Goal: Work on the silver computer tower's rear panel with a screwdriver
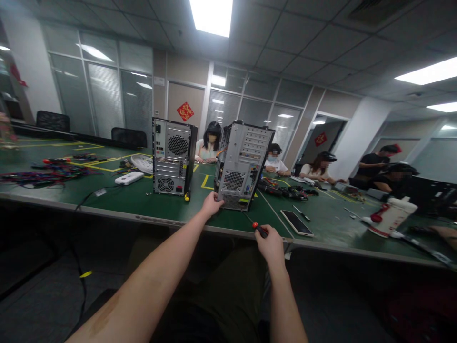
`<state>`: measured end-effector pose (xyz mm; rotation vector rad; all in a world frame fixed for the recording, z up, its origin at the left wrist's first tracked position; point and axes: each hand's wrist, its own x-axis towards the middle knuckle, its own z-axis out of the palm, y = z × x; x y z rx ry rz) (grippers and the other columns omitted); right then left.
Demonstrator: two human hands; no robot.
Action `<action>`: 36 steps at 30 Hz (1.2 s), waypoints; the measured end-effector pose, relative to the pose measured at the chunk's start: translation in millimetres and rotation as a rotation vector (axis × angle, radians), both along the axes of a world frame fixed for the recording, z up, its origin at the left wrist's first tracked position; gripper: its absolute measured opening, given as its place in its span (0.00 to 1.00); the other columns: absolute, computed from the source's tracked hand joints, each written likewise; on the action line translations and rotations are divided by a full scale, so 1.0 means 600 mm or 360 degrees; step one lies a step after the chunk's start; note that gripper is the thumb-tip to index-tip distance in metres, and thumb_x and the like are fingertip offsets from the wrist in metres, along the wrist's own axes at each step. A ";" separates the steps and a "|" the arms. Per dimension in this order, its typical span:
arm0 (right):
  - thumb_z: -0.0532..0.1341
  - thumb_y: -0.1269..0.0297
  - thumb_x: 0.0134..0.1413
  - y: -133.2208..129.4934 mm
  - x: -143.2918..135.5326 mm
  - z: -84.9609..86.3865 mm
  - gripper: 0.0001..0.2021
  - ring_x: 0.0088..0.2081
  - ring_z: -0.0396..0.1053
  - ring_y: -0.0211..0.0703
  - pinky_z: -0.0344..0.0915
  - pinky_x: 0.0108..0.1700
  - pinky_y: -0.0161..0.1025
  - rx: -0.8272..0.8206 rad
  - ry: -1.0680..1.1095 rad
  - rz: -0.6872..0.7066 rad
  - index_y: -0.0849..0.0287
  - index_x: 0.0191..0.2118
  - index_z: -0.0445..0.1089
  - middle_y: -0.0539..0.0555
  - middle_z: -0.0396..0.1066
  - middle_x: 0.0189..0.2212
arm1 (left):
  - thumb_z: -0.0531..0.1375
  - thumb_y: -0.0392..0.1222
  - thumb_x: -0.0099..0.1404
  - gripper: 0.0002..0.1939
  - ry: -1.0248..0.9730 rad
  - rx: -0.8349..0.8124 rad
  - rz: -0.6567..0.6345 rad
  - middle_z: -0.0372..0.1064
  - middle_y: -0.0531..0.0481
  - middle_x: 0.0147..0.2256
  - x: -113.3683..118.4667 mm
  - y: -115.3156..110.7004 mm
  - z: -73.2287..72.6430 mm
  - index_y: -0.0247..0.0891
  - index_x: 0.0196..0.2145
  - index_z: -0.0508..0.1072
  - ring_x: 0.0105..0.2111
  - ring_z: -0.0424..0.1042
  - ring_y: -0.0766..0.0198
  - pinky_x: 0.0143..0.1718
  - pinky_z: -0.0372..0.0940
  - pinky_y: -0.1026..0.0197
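A grey computer case stands upright on the green table, its back panel facing me and tilted slightly. My left hand grips the lower left edge of this case. In my right hand is a screwdriver with a red and black handle; its shaft points up and left toward the bottom of the case. A second computer case stands to the left, touched by neither hand. Beside its lower right corner lies a yellow-ended tool.
Bundled cables and a white power strip lie left. To the right are a phone, more cables and a white container. Several people sit across and along the green table.
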<state>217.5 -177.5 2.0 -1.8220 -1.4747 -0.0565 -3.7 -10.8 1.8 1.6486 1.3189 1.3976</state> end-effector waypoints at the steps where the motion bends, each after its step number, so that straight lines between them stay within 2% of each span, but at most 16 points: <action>1: 0.60 0.60 0.54 -0.001 -0.001 0.001 0.11 0.40 0.71 0.49 0.63 0.44 0.40 -0.0006 0.0001 -0.0004 0.60 0.40 0.74 0.56 0.73 0.36 | 0.67 0.37 0.57 0.11 -0.0001 -0.0003 0.0000 0.69 0.53 0.32 0.000 -0.001 0.001 0.39 0.34 0.67 0.31 0.66 0.66 0.36 0.59 0.64; 7: 0.61 0.61 0.56 -0.009 -0.016 0.010 0.09 0.39 0.70 0.47 0.62 0.42 0.39 -0.0019 -0.0024 -0.0024 0.58 0.40 0.73 0.55 0.72 0.37 | 0.66 0.37 0.58 0.11 0.0008 -0.0050 -0.0020 0.69 0.52 0.32 -0.002 -0.008 0.008 0.38 0.35 0.67 0.32 0.66 0.66 0.36 0.59 0.63; 10: 0.61 0.64 0.56 -0.018 -0.034 0.016 0.10 0.38 0.69 0.45 0.60 0.38 0.38 -0.0019 -0.0067 -0.0063 0.58 0.44 0.70 0.55 0.68 0.39 | 0.66 0.37 0.59 0.10 0.0015 -0.0052 -0.0017 0.69 0.52 0.33 -0.004 -0.013 0.012 0.38 0.35 0.67 0.32 0.66 0.65 0.36 0.59 0.62; 14: 0.60 0.66 0.58 -0.032 -0.063 0.027 0.08 0.34 0.66 0.41 0.57 0.33 0.37 -0.0041 -0.0221 -0.0185 0.56 0.44 0.68 0.54 0.62 0.43 | 0.66 0.37 0.59 0.10 0.0028 -0.0062 -0.0011 0.69 0.52 0.33 -0.007 -0.016 0.014 0.39 0.35 0.67 0.31 0.65 0.65 0.34 0.59 0.63; 20: 0.60 0.70 0.56 -0.041 -0.082 0.035 0.14 0.33 0.68 0.41 0.61 0.35 0.37 -0.0047 -0.0148 -0.0097 0.57 0.48 0.69 0.57 0.60 0.47 | 0.67 0.38 0.57 0.11 0.0047 0.0009 0.0027 0.66 0.54 0.30 -0.009 -0.011 0.010 0.39 0.33 0.66 0.30 0.65 0.66 0.34 0.59 0.64; 25: 0.56 0.62 0.64 -0.043 -0.084 0.020 0.16 0.37 0.70 0.46 0.62 0.36 0.38 0.0126 -0.0136 -0.0024 0.60 0.55 0.63 0.59 0.68 0.43 | 0.67 0.38 0.57 0.11 0.0062 0.0004 0.0041 0.66 0.54 0.29 -0.010 -0.012 0.012 0.39 0.32 0.65 0.30 0.65 0.65 0.34 0.59 0.63; 29: 0.52 0.54 0.68 -0.044 -0.081 0.002 0.14 0.33 0.69 0.46 0.61 0.36 0.38 0.0153 -0.0087 -0.0139 0.57 0.47 0.66 0.54 0.68 0.33 | 0.66 0.39 0.58 0.11 0.0068 -0.0032 0.0015 0.68 0.53 0.31 -0.010 -0.013 0.012 0.40 0.34 0.66 0.30 0.66 0.64 0.34 0.59 0.62; 32: 0.54 0.53 0.66 -0.044 -0.075 -0.012 0.13 0.36 0.69 0.46 0.64 0.38 0.40 0.0308 -0.0062 -0.0160 0.57 0.43 0.68 0.58 0.66 0.41 | 0.66 0.38 0.58 0.11 0.0054 -0.0023 0.0016 0.68 0.53 0.31 -0.010 -0.010 0.010 0.40 0.34 0.66 0.31 0.66 0.65 0.34 0.60 0.62; 36: 0.55 0.59 0.62 -0.045 -0.069 -0.034 0.16 0.42 0.68 0.49 0.68 0.43 0.45 0.0548 -0.0005 -0.0107 0.60 0.50 0.69 0.63 0.59 0.49 | 0.66 0.38 0.58 0.11 0.0022 -0.0025 0.0007 0.68 0.53 0.31 -0.009 -0.010 0.010 0.39 0.34 0.66 0.31 0.66 0.66 0.34 0.60 0.63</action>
